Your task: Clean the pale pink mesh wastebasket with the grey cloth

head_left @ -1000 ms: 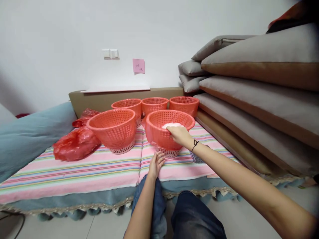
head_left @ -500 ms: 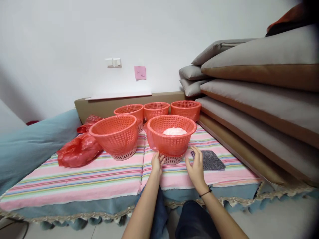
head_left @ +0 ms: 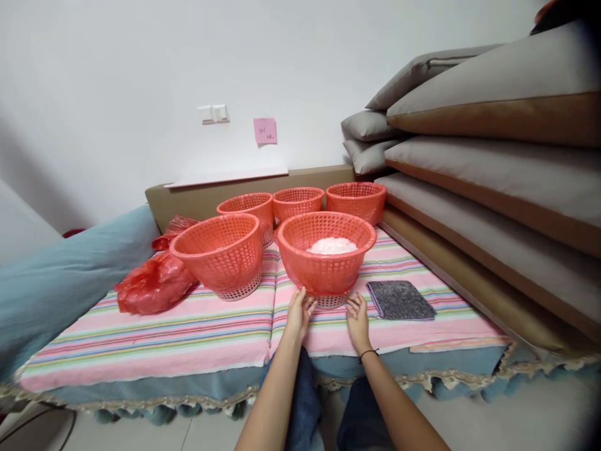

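A red plastic basket (head_left: 323, 269) lined with a thin red bag stands on the striped cloth, with something white (head_left: 332, 245) inside it. My left hand (head_left: 300, 313) is at the left of its pale lower base, fingers apart and close to the plastic. On the right side of the same base is my right hand (head_left: 357, 318), its fingers spread and near or touching the basket. Neither hand is closed round anything. A folded dark grey cloth (head_left: 400, 300) lies to the right of my right hand.
Another red basket (head_left: 225, 263) stands to the left, beside a crumpled red bag (head_left: 157, 285). Three more baskets stand behind, one of them at the back right (head_left: 357, 203). Stacked grey-brown cushions (head_left: 488, 163) rise on the right; a blue cushion (head_left: 79, 269) lies left.
My right hand has moved left, away from the grey cloth and in to the basket's base. My left hand stays by the base. The view has shifted slightly.
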### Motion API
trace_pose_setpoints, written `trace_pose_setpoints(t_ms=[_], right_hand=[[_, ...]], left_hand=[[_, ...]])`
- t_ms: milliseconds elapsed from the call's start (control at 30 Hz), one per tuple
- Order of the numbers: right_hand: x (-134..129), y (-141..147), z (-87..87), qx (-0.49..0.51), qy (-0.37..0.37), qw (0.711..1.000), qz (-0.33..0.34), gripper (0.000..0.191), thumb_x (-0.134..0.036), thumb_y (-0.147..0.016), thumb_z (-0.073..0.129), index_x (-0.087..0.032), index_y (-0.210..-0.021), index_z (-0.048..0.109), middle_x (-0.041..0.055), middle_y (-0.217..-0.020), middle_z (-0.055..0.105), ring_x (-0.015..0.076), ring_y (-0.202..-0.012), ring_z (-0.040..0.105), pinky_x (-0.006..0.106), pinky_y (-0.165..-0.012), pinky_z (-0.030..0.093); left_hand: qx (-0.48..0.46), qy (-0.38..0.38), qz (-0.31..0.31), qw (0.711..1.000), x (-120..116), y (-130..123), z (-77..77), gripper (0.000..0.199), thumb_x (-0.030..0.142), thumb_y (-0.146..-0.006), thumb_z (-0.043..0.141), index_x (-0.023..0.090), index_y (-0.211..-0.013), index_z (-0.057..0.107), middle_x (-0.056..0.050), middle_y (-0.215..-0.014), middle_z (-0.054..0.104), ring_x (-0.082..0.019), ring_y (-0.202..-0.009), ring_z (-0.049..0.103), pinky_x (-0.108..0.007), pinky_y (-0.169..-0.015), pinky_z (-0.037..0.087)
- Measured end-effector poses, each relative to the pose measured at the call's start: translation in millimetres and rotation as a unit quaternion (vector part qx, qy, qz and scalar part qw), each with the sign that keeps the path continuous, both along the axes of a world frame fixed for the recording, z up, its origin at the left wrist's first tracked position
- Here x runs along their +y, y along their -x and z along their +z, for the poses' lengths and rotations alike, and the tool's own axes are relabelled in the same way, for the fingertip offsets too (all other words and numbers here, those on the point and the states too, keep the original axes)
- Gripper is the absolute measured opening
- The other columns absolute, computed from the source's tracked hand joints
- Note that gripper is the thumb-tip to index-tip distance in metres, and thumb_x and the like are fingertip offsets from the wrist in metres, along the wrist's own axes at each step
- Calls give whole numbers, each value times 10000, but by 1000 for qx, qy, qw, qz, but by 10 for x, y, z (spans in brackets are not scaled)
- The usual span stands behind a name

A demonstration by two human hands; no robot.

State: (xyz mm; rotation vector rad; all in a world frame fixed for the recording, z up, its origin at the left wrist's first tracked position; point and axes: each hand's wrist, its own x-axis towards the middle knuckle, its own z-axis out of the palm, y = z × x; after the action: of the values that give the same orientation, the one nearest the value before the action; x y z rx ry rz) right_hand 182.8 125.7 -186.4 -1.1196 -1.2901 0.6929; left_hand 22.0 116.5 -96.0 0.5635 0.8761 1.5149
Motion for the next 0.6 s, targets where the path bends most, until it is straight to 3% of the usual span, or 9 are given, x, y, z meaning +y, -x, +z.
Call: trace_pose_setpoints(t_ms=[133,267,500,600], right_hand=[[-76,-39,-63,73,24,996,36,544,-273,-784,442,-206,-1319,373,112,-1041,632,216,-934,662,431,-908,536],[-5,-62,-58,133,53,989,43,629,-281,-752,521,-209,-1351,340,59,-920,654,208,-850,668,422,-869,547],[70,-111,-40,194,102,974,61,695,-275,-668,585,-193,-1330,389,29,-836,676,199,-782,667,395,-826,552],[52,-154,-6,202,111,971,66,697,-279,-643,602,-196,-1306,404,37,-855,685,202,-797,670,385,-819,549]], left_hand=[[24,-12,58,998,19,23,-115,399,445,-688,726,234,-1005,606,-44,-1099,656,-153,-988,614,-268,-831,483],[56,-4,70,996,30,42,-209,471,381,-701,696,269,-1149,606,-54,-1352,573,-187,-1191,551,-268,-854,468],[127,-5,63,990,43,71,-273,556,235,-641,662,278,-1192,605,-61,-1356,580,-231,-1148,588,-280,-764,496],[158,-27,80,984,84,117,-291,545,150,-562,613,253,-1097,629,-56,-1257,626,-217,-1077,600,-259,-731,484]])
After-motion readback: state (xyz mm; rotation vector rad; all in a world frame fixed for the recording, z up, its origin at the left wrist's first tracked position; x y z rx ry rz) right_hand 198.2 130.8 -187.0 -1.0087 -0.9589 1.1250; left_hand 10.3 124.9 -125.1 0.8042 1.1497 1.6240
